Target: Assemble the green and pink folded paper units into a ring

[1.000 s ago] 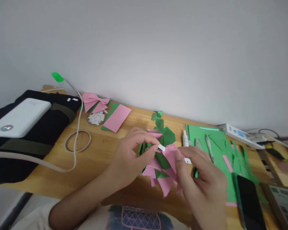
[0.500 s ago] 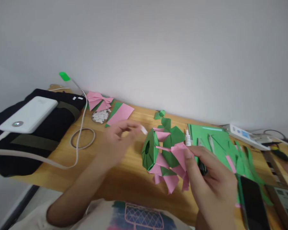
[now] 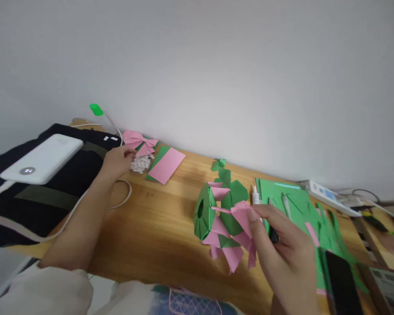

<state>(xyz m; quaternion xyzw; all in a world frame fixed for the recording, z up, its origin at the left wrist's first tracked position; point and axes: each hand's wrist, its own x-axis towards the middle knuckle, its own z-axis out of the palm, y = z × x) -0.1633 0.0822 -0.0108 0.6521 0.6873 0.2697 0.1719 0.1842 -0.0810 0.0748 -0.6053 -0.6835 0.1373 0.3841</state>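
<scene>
My right hand (image 3: 284, 247) pinches a pink folded flap of the green and pink paper ornament (image 3: 223, 227). The ornament is held up over the table, its ring of green folds with a dark central hole turned left. My left hand (image 3: 118, 161) is stretched out to the far left, fingers curled at the edge of a small round dish (image 3: 141, 165) of white paper bits. Whatever lies between those fingertips is hidden.
Pink paper (image 3: 167, 165) over green sheets lies right of the dish. A power bank (image 3: 42, 159) with its cable rests on black cloth (image 3: 55, 199). A glue tube (image 3: 256, 195), green sheets (image 3: 272, 188), cut strips and a phone (image 3: 343, 282) are on the right.
My left hand has moved left and away from me, from beside the ornament to the dish. The white bit it held is out of sight. My right hand still grips the ornament.
</scene>
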